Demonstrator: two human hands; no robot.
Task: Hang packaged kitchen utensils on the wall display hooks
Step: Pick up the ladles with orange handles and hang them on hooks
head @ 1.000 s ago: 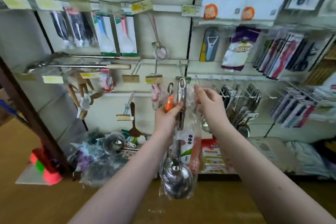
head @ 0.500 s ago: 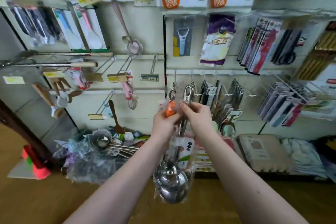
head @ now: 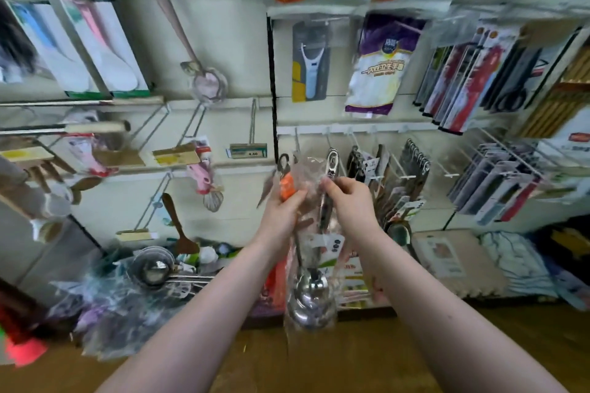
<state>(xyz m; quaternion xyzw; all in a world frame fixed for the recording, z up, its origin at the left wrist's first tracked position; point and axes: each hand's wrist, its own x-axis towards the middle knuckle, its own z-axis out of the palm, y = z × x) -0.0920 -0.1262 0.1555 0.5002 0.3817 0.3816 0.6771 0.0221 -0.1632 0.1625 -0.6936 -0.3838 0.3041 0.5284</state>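
Blur smears the left racks; the bag top is indistinct; left hand grips an orange tool, right hand pinches the bagged ladle just below the hooks; wood floor beneath.

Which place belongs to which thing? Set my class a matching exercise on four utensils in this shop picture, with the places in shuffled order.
Things
1. packaged ladle
2. orange-handled utensil
3. peeler
4. wooden spatula

Places
A. hanging just left of the purple-and-white bag
B. gripped in the left hand
C. hanging low, above the heap of steel ladles
D. handle pinched by the right hand

Pairs: 1-D, 2-B, 3-A, 4-C
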